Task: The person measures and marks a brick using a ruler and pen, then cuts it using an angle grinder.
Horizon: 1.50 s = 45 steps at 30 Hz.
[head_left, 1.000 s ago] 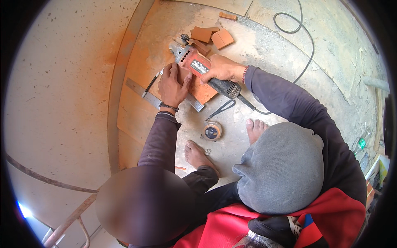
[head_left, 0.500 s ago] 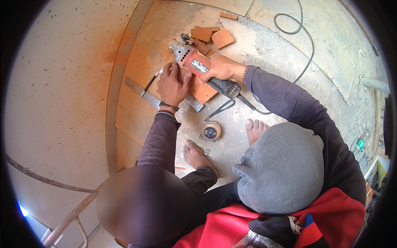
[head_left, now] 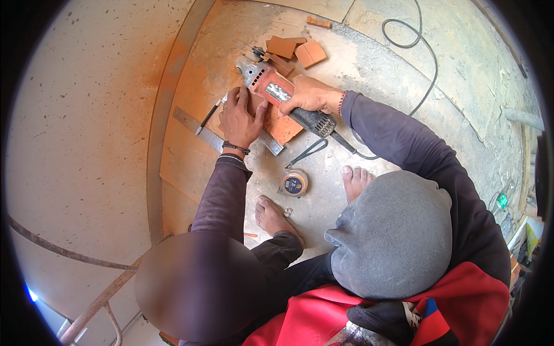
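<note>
My right hand [head_left: 310,96] is wrapped round the red body of an angle grinder [head_left: 276,89], behind its grey metal head. Beneath the grinder lies an orange tile [head_left: 284,131]. My left hand [head_left: 240,120] rests on the tile beside the grinder head, thumb and fingers apart. A metal square [head_left: 193,125] reaches out from under this hand, its other end showing below the tile. Across the square lies a slim black-and-white pen-like stick [head_left: 211,115]. The grinder's disc and the cutting spot are mostly hidden.
Several cut tile pieces [head_left: 310,53] lie beyond the grinder. A round tape measure [head_left: 295,183] with a black strap sits before my bare feet [head_left: 271,216]. The black power cord [head_left: 430,86] loops on the right. A pale panel [head_left: 92,115] stands left.
</note>
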### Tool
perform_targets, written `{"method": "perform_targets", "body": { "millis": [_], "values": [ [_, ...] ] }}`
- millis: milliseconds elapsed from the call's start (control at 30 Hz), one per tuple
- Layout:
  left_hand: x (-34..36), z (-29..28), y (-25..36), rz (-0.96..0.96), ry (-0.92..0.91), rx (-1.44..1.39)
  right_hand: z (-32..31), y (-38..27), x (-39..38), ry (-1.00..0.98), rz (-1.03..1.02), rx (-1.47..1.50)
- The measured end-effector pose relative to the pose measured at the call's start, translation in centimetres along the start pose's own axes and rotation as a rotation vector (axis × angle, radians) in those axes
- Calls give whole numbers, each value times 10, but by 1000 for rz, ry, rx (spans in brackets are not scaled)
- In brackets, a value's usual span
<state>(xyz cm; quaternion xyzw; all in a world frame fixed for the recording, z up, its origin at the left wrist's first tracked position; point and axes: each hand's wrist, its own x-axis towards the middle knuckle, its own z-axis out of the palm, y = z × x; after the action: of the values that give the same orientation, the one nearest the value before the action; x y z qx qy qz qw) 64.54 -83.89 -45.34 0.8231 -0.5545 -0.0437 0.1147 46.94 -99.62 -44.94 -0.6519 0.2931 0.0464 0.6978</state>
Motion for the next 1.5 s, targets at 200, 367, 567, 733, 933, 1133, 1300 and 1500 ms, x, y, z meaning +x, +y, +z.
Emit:
{"method": "perform_targets", "body": {
  "millis": [200,367,567,733,933,1133,1300,1500],
  "values": [
    [0,0,2,9,12,-1,1,5,3,19,-17,-7],
    [-1,-2,1,11,21,7,1,-2,0,3,-8,-18],
    [-1,0,1,5,19,1,0,-5,-4,1,9,-9],
    [0,0,2,8,22,0,-1,-3,-2,-3,19,-3],
    [0,0,1,8,16,-18,0,-2,-1,9,3,2],
    [0,1,2,-8,17,6,0,0,1,-9,7,-17],
    [0,1,3,-20,5,12,0,-2,-1,-7,-13,-45],
    [0,1,5,-27,-5,12,-1,-2,-2,-12,-1,-17]
  ]
}}
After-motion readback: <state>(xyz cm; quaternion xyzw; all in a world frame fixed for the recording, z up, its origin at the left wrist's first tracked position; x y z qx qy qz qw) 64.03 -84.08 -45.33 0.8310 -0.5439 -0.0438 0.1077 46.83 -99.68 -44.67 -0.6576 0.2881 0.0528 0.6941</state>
